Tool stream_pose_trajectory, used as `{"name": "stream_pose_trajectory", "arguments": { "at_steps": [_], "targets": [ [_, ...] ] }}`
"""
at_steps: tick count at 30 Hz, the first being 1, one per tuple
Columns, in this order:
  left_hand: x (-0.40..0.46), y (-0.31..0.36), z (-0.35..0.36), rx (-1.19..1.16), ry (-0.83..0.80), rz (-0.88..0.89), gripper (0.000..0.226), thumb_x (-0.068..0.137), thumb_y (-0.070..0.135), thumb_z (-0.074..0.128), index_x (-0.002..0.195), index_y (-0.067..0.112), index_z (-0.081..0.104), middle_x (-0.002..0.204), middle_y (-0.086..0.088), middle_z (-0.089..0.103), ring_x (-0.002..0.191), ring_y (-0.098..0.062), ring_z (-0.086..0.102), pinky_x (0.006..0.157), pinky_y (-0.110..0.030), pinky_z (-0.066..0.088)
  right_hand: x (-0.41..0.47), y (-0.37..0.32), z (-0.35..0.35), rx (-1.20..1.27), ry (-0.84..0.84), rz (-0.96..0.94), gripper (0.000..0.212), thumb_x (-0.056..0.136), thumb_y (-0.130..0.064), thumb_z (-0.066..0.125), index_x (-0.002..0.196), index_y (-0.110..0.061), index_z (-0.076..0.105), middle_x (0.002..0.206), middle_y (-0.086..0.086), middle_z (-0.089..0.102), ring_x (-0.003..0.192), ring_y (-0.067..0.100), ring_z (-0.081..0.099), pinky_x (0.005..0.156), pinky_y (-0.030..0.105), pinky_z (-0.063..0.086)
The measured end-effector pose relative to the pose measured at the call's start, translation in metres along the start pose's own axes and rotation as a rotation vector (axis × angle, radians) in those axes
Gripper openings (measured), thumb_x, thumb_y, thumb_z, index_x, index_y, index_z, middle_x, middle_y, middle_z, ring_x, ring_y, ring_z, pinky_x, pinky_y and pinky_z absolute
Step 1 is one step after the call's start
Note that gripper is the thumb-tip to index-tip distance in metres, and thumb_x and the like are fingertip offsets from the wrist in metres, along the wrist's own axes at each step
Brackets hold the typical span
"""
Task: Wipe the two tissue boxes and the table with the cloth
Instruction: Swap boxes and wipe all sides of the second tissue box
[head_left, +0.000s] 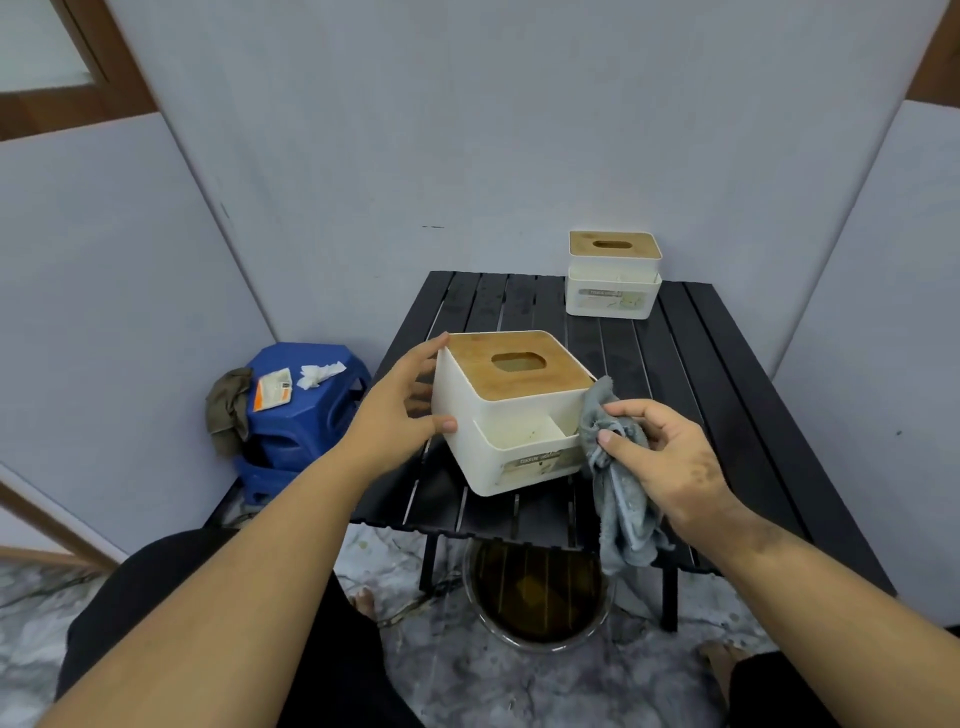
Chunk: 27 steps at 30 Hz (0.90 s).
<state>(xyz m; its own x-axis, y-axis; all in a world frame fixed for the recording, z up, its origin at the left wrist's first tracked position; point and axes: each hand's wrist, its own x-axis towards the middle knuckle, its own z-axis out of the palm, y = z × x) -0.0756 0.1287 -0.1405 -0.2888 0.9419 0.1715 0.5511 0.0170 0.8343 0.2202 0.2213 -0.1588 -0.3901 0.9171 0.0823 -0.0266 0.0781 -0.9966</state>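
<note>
A white tissue box (488, 415) with a wooden lid sits tilted near the front of the black slatted table (727, 395). My left hand (400, 410) grips its left side, thumb on the front tray edge. My right hand (670, 457) pinches a grey cloth (621, 499) that touches the box's right side and hangs over the table's front edge. A second white tissue box (613, 280) with a wooden lid stands upright at the table's far right, untouched.
A blue plastic stool (306, 410) stands left of the table, carrying a packet, crumpled tissue and a brown rag. A glass bowl of brownish water (540, 597) sits on the floor under the table's front edge. Grey walls close in behind. My legs and bare feet are below.
</note>
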Motion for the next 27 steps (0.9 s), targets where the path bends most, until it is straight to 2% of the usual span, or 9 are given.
{"name": "stream_pose_trajectory", "arguments": {
  "at_steps": [3,6,8,11,14,18,22,24,27],
  "targets": [
    [0.002,-0.004,0.011,-0.078,-0.041,-0.073,0.103,0.083,-0.011,0.076,0.147,0.056,0.032,0.140,0.024,0.053,0.127,-0.006,0.060,0.111,-0.039,0.051,-0.005,0.004,0.004,-0.100,0.035,-0.064,0.025,0.084,-0.009,0.075,0.102,-0.027,0.071,0.104,-0.001,0.074,0.097,0.015,0.071,0.085,0.035,0.057],
    [0.003,-0.009,0.018,-0.129,-0.082,-0.127,0.103,0.084,-0.016,0.072,0.154,0.046,0.028,0.150,0.015,0.049,0.130,-0.006,0.058,0.112,-0.038,0.050,-0.008,0.009,0.006,-0.130,0.053,-0.095,0.026,0.085,-0.010,0.075,0.104,-0.027,0.070,0.103,-0.004,0.074,0.097,0.012,0.071,0.085,0.032,0.056],
    [0.003,-0.009,0.020,-0.120,-0.101,-0.140,0.099,0.089,-0.015,0.067,0.156,0.043,0.024,0.155,0.014,0.044,0.133,-0.008,0.056,0.113,-0.036,0.049,-0.011,0.012,0.009,-0.061,0.078,-0.076,0.025,0.087,-0.008,0.073,0.105,-0.025,0.070,0.103,-0.002,0.074,0.097,0.014,0.071,0.084,0.031,0.056],
    [0.004,-0.002,0.020,-0.161,-0.032,-0.158,0.077,0.101,-0.008,0.054,0.156,0.041,0.030,0.155,0.014,0.046,0.136,-0.015,0.056,0.113,-0.039,0.049,-0.008,0.009,0.009,0.113,0.223,0.054,0.019,0.091,-0.004,0.066,0.105,-0.017,0.067,0.096,0.002,0.073,0.089,0.015,0.071,0.076,0.029,0.057],
    [0.003,0.006,0.021,-0.258,0.052,-0.181,0.053,0.106,0.015,0.055,0.153,0.035,0.040,0.149,0.008,0.055,0.133,-0.020,0.058,0.105,-0.045,0.056,0.003,0.011,0.004,0.132,0.363,0.213,0.014,0.096,-0.010,0.060,0.108,-0.016,0.064,0.096,0.006,0.070,0.084,0.017,0.069,0.068,0.026,0.053],
    [-0.001,0.014,0.027,-0.198,-0.042,-0.165,0.078,0.093,0.037,0.075,0.156,0.041,0.030,0.154,0.010,0.046,0.126,-0.022,0.061,0.106,-0.047,0.054,0.008,0.017,0.010,0.117,0.197,0.367,0.019,0.102,-0.012,0.048,0.117,-0.013,0.060,0.105,0.011,0.068,0.091,0.020,0.069,0.071,0.030,0.054],
    [0.003,0.015,0.027,-0.212,-0.059,-0.149,0.084,0.091,0.042,0.076,0.157,0.042,0.026,0.153,0.012,0.047,0.119,-0.010,0.061,0.101,-0.036,0.054,0.005,-0.008,0.010,0.240,0.145,0.435,0.019,0.101,-0.005,0.048,0.113,-0.002,0.062,0.100,0.019,0.070,0.083,0.027,0.070,0.071,0.038,0.057],
    [0.005,0.015,0.027,-0.219,-0.053,-0.137,0.081,0.090,0.045,0.075,0.155,0.044,0.027,0.149,0.012,0.051,0.122,-0.013,0.061,0.100,-0.035,0.054,0.005,-0.030,0.004,0.245,0.191,0.400,0.016,0.098,-0.008,0.053,0.111,-0.004,0.063,0.099,0.017,0.070,0.079,0.026,0.070,0.069,0.037,0.059],
    [0.005,0.015,0.029,-0.229,-0.044,-0.087,0.071,0.090,0.045,0.077,0.147,0.046,0.034,0.140,0.018,0.055,0.121,-0.014,0.064,0.102,-0.040,0.057,0.001,-0.061,-0.004,-0.065,0.234,0.143,0.021,0.094,-0.014,0.063,0.115,-0.019,0.061,0.103,0.005,0.070,0.087,0.018,0.071,0.077,0.034,0.057]
  ]
}}
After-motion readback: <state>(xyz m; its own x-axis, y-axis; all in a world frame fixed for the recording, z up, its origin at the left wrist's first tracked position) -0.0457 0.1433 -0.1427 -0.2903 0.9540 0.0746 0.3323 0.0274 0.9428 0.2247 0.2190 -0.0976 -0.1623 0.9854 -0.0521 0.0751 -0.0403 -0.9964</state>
